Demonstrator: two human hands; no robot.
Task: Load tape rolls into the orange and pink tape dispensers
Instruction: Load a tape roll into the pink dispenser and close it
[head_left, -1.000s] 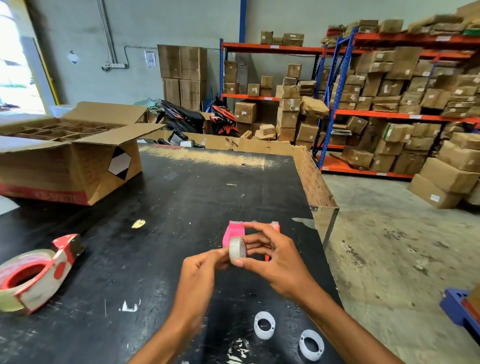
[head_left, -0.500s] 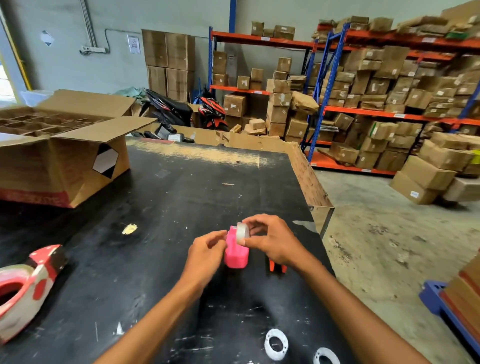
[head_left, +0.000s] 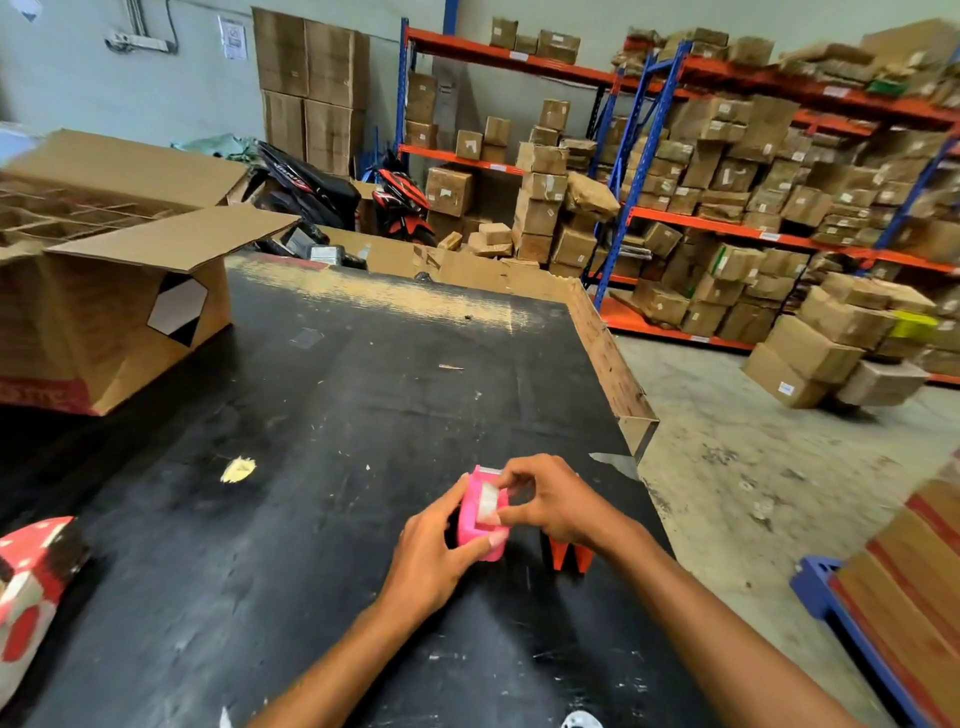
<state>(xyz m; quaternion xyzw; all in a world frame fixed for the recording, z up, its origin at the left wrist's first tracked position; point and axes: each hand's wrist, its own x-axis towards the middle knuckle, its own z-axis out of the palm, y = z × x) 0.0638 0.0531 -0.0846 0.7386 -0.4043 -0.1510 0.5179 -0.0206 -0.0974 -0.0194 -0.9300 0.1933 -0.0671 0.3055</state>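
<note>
Head view: left hand (head_left: 434, 558) grips boxy pink plastic dispenser (head_left: 480, 519); right hand (head_left: 553, 501) pinches its translucent tape roll (head_left: 488, 501).

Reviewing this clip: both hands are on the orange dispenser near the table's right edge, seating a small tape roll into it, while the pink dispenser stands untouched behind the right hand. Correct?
Not quite: the colours are swapped. The head view shows the left hand steadying the small pink plastic tape dispenser while the right hand seats the small whitish tape roll in it. The orange plastic dispenser stands untouched behind the right hand, near the black table's right edge.
</note>
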